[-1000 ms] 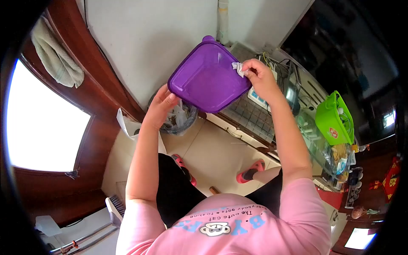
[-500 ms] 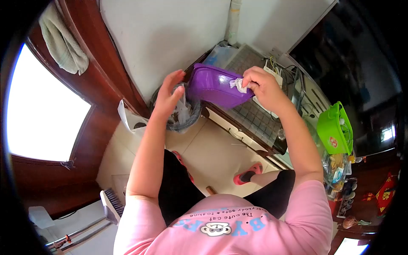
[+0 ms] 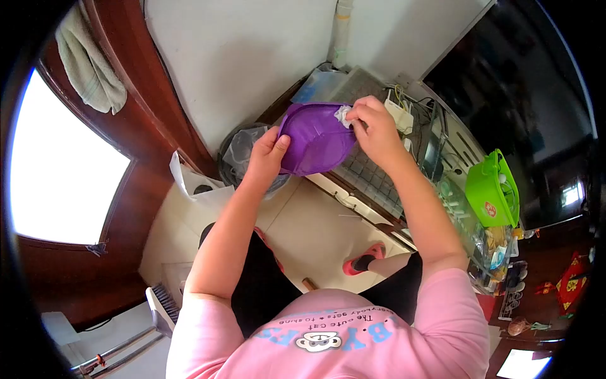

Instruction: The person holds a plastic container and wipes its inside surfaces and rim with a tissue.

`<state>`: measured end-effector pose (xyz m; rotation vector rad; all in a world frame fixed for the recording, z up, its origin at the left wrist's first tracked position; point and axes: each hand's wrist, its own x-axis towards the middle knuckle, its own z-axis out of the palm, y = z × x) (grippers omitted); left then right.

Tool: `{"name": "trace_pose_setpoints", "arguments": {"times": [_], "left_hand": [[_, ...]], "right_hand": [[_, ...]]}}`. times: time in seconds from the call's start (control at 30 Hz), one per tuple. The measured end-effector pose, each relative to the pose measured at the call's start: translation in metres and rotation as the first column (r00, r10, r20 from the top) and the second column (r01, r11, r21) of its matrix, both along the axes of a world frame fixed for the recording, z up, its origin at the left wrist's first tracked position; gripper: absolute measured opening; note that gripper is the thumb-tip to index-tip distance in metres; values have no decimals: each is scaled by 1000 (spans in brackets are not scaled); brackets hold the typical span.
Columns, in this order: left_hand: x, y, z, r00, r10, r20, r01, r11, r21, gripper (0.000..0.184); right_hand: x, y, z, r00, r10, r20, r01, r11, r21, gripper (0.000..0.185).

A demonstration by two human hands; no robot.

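Note:
A purple plastic basin (image 3: 319, 142) is held up in front of me, tilted so that its hollow side faces me. My left hand (image 3: 268, 156) grips its left rim, the thumb on the inner side and the fingers behind. A crumpled white tissue (image 3: 343, 116) is pinched in my right hand (image 3: 377, 131), which presses it against the basin's upper right rim. Beneath and to the left of the basin stands a bin lined with a clear plastic bag (image 3: 242, 149), partly covered by the basin and my left hand.
A glass-topped cabinet (image 3: 372, 174) with a white device (image 3: 399, 115) and cables stands behind the basin, below a large dark screen (image 3: 505, 107). On the right sits a green basket (image 3: 483, 196). A broom (image 3: 163, 306) is at lower left.
My left hand has closed on the basin's left rim. The basin has turned its hollow side more toward me, and my right hand with the tissue has shifted slightly left and up.

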<state>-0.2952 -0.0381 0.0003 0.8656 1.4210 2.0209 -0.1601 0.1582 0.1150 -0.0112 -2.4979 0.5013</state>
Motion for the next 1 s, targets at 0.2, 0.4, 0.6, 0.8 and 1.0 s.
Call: {"name": "trace_pose_setpoints", "arguments": {"times": [0.2,0.4,0.6,0.8,1.0], "left_hand": [[11,1,15,997,79,-19,-77,995,66,29],[10,4,14,990,135,-33,-133,989,70,25],[6,-5,12,981,177,-75,-176,984,17,21],[1,-3,10,973,198,-121,-201,979,-17,19],[-8,-18,14,950,161,267,-210,963,167,33]], "right_hand": [[-14,-22,-1,990,-95,-108,63,962,-264,14],[-37,-53,-3,968,-9,-250,-54,968,-245,7],[-40,-13,-20,973,-228,-44,180,860,-477,10],[-52,-58,0,988,40,-150,-82,955,-284,10],[-25,39,-55,970,-244,-12,234,941,-246,15]]}}
